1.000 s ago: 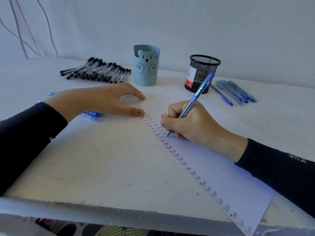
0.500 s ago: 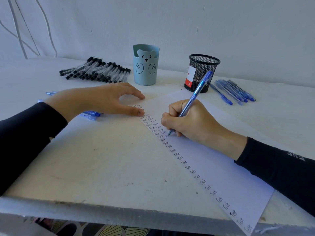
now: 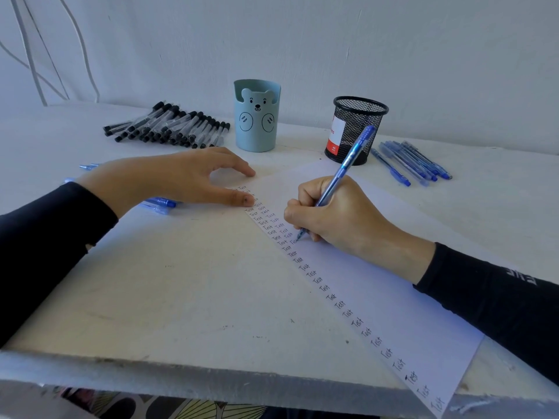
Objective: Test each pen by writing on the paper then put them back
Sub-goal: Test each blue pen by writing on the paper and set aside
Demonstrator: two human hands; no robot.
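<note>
Gripping blue pen (image 3: 345,166), right hand (image 3: 338,219) holds its tip on paper (image 3: 393,297), second column of "Test" words. Left hand (image 3: 169,182), fingers spread loose, rests on paper's far corner, ten o'clock from pen tip.

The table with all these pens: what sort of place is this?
Likely a simple desk against a wall, set for pen testing: a bear pen cup, a black mesh holder, paper filled with "Test".
</note>
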